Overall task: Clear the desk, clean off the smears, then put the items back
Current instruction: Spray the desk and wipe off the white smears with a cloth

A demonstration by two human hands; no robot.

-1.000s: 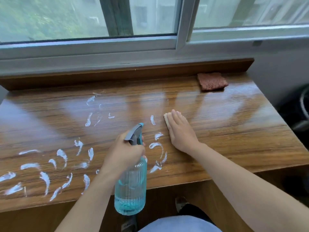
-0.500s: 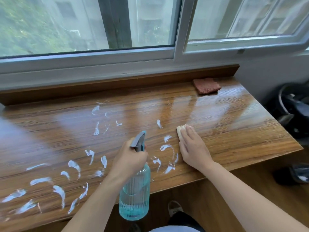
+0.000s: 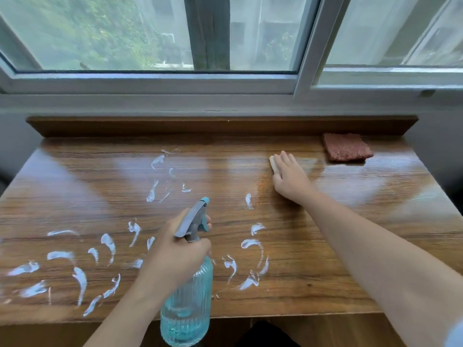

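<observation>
Smears point(image 3: 105, 249) cover the desk's point(image 3: 375, 221) near left. Right hand point(image 3: 288, 175), fingers flat, presses a pale cloth point(image 3: 273, 165) far right, likely to scrub; left hand point(image 3: 172, 249) grips the spray bottle point(image 3: 186, 304), ready to wet more.

Left hand point(image 3: 172, 249) curled, right hand point(image 3: 288, 176) flat

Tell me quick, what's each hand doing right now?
Left hand: closed round the neck of the spray bottle.
Right hand: open, fingers flat, pressing a pale sponge on the desk.
</observation>
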